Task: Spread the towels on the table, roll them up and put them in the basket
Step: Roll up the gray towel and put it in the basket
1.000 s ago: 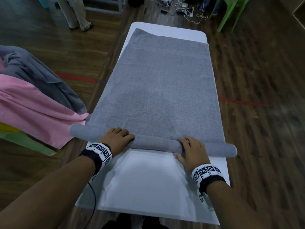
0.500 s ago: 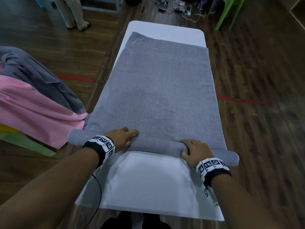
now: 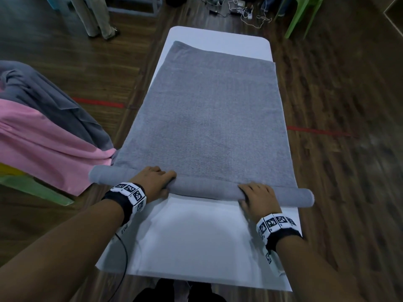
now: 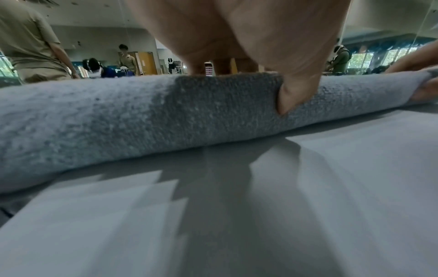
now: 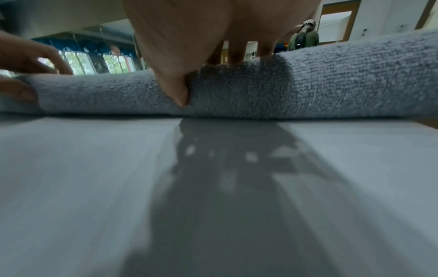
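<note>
Dark wooden floor [image 3: 338, 94] with red tape line [image 3: 316, 130]; green plastic chair [image 3: 303, 12] far right; windows [image 5: 94, 61] behind.

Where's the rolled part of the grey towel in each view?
Head: rolled part of the grey towel crosses the near table, under both hands.
Left wrist: it spans the middle.
Right wrist: it spans the upper middle.
Shared landmark: white table.
</note>
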